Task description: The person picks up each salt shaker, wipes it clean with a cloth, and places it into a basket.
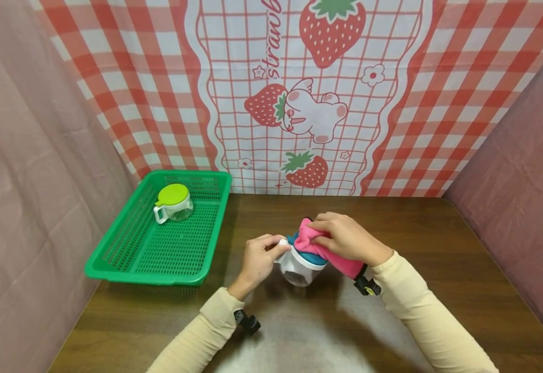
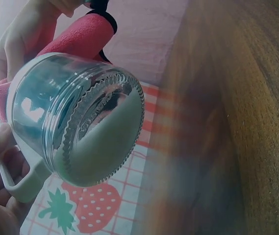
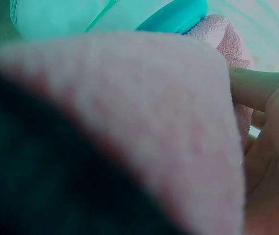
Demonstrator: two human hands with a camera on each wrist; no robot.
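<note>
A clear glass jar (image 2: 95,122) with a white handle (image 2: 24,183) and a blue lid (image 1: 312,257) is held tilted above the table, its ribbed bottom facing the left wrist camera. My left hand (image 1: 258,260) grips the handle, thumb on top near the white rim. In my right hand (image 1: 346,235) is a pink cloth (image 1: 306,235) with black edging, bunched between thumb and fingers and pressed on the blue lid. Much of the lid lies under the cloth. In the right wrist view a blurred fold of the cloth (image 3: 144,107) covers most of the picture.
At the left stands a green plastic basket (image 1: 210,243) with slotted walls. Inside it is a second glass jar (image 1: 180,210) with a lime-green lid (image 1: 173,195) and white handle. A red-and-white strawberry-print cloth (image 1: 294,140) hangs behind the brown wooden table (image 1: 415,223).
</note>
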